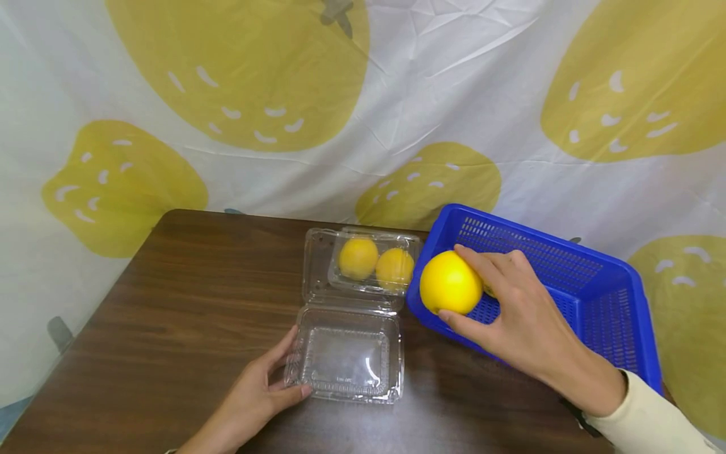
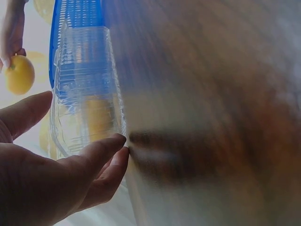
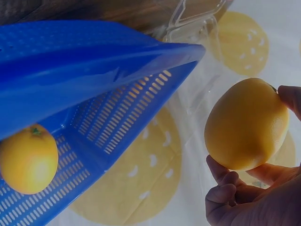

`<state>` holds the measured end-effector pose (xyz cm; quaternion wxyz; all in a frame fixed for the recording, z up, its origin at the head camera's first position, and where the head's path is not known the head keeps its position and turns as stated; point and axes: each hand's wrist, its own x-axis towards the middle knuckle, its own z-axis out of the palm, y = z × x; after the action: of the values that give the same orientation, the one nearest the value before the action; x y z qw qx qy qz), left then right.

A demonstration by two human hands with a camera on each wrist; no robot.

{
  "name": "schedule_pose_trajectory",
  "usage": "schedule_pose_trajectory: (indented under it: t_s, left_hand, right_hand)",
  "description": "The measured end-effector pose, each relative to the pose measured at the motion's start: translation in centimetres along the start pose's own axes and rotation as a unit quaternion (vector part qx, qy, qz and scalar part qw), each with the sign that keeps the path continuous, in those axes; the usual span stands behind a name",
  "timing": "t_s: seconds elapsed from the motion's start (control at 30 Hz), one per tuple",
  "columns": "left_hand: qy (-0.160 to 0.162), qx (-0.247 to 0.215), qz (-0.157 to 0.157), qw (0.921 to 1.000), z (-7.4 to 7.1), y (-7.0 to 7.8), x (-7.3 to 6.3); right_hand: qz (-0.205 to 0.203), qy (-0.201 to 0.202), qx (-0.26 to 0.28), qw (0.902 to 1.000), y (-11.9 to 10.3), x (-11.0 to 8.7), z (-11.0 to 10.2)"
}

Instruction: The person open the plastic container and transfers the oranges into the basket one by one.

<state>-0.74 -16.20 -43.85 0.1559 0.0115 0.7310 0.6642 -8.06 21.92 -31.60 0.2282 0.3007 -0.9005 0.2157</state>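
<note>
My right hand (image 1: pixel 518 309) pinches an orange (image 1: pixel 450 283) between thumb and fingers, above the left rim of a blue plastic basket (image 1: pixel 615 265). Another orange (image 3: pixel 29 159) lies in that basket, mostly hidden by the hand in the head view. In front of me an empty clear plastic clamshell box (image 1: pixel 346 356) stands with its lid (image 1: pixel 317 271) raised at the back. My left hand (image 1: pixel 249 394) touches its near left corner, thumb and fingers spread and fairly straight. Through the raised lid show two oranges (image 1: pixel 358 258), apparently in another clear box behind it.
A brown wooden table (image 1: pixel 187 315) carries everything and extends left of the boxes. Right behind its far edge hangs a white cloth (image 1: pixel 397 94) with large yellow fruit prints. The basket stands close against the right side of the boxes.
</note>
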Motion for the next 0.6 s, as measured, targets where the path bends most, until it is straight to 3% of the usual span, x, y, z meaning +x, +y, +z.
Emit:
schedule_pose_trajectory:
  t_s: [0.6]
  left_hand:
    - [0.006,0.003,-0.003,1.0,-0.2,0.0,0.0]
  right_hand:
    - [0.031,-0.005,-0.009,0.9995,1.5,-0.1,-0.3]
